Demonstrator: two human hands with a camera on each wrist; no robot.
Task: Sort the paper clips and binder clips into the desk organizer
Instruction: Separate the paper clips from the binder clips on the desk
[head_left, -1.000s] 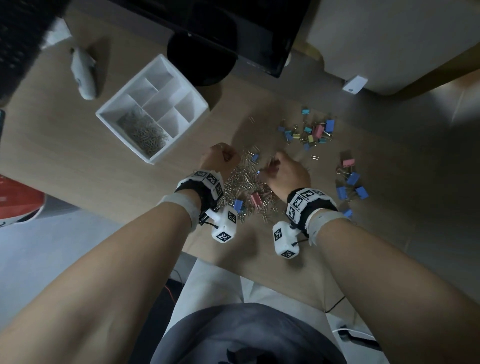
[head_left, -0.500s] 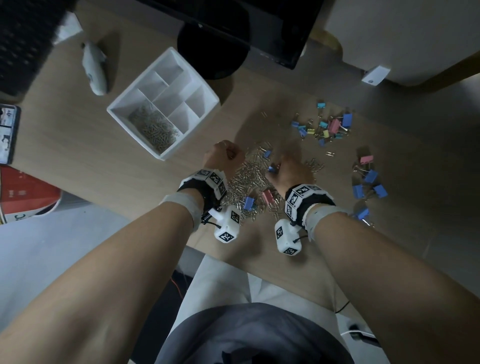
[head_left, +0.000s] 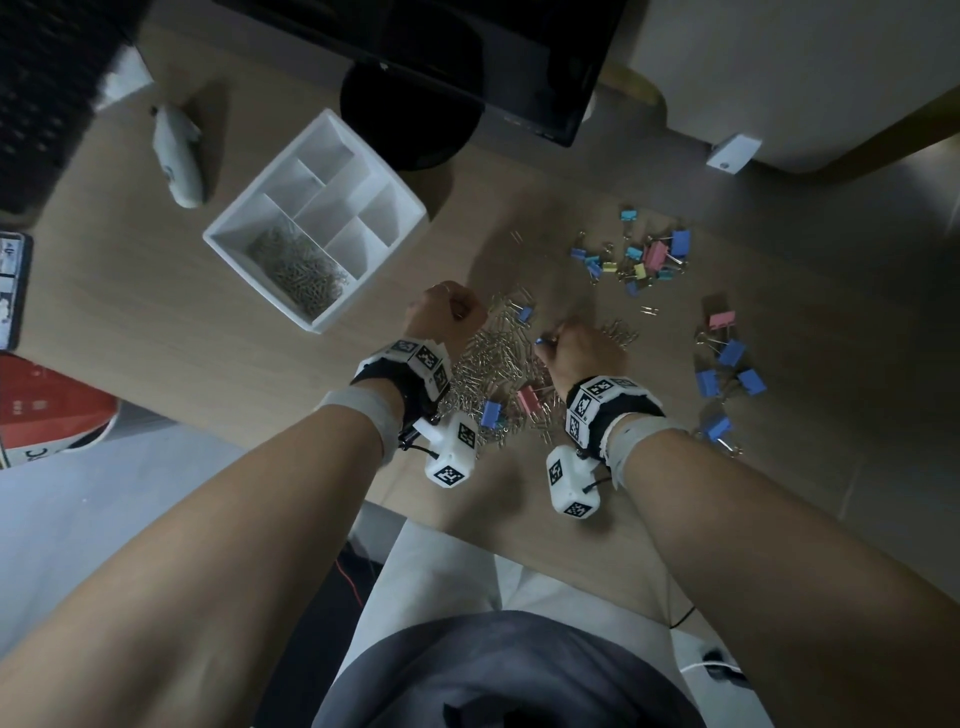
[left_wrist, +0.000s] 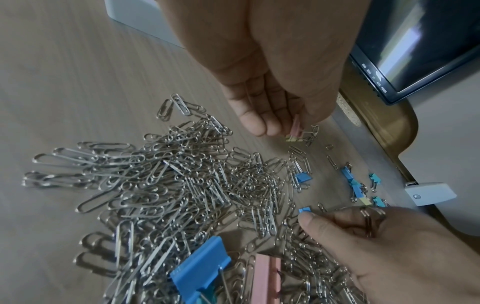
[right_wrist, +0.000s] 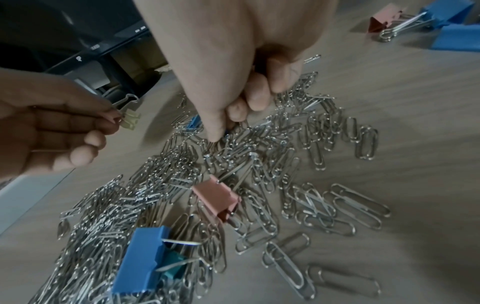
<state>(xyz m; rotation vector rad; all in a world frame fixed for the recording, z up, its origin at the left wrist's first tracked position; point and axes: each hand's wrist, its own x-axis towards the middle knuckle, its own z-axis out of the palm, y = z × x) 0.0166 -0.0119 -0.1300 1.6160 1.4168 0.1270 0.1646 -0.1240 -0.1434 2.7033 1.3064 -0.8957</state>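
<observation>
The left hand (left_wrist: 275, 86) pinches small binder clips (left_wrist: 294, 131); the right hand (right_wrist: 233, 67) pinches a small blue clip (left_wrist: 304, 209) above the paper-clip pile (head_left: 498, 358) on the counter (head_left: 156, 322). The desk organizer (head_left: 317, 223) holds only some paper clips; most sorting remains.

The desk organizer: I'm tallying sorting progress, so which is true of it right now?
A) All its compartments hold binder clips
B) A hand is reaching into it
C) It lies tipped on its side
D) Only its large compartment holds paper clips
D: in the head view the desk organizer stands upright with silver paper clips in its large compartment only; the small ones look empty, and both hands are over the loose pile.
</observation>
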